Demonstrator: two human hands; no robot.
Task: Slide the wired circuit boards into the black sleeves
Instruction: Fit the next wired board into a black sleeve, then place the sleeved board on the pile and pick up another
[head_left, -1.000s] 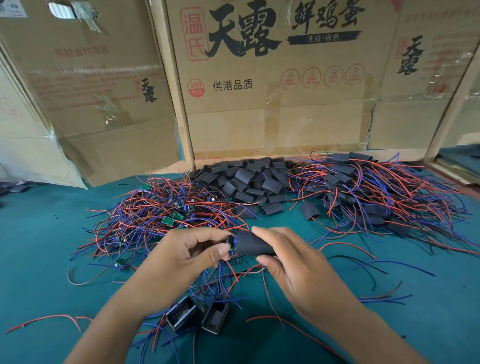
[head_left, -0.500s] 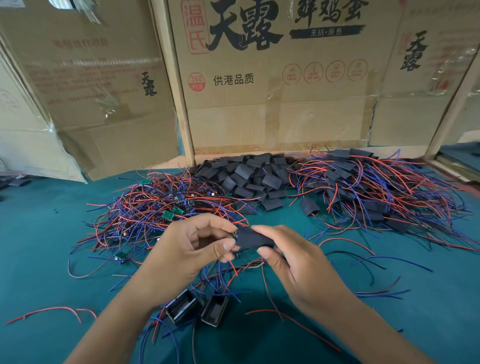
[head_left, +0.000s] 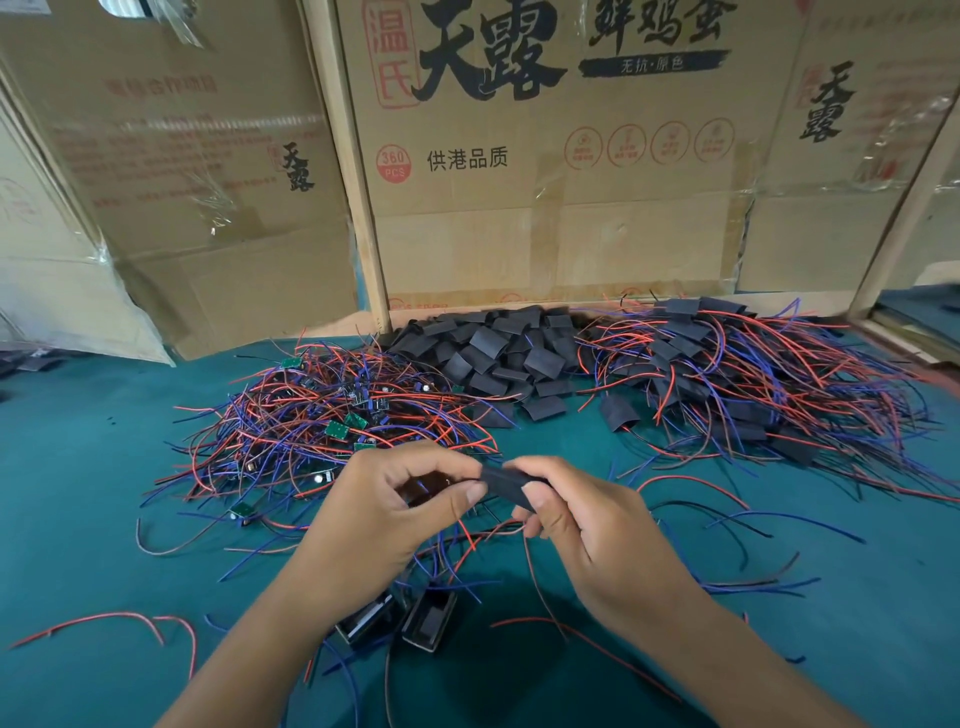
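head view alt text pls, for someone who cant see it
Two hands meet over a green table: the right hand pinches a black sleeve, the left hand grips at its open end. Behind lie wired circuit boards, empty sleeves and sleeved ones.

You have one view only, a wide-angle camera on your head, looking forward and steeply down over your forearms, so there is no second view to share anything with. It sits close above the green tabletop (head_left: 78, 467), with your left hand (head_left: 384, 514) and right hand (head_left: 587, 525) meeting just below the middle of the frame. It faces squarely onto the cardboard boxes (head_left: 545, 208) standing upright along the table's far edge, whose straight edges bow outward toward the frame's sides.
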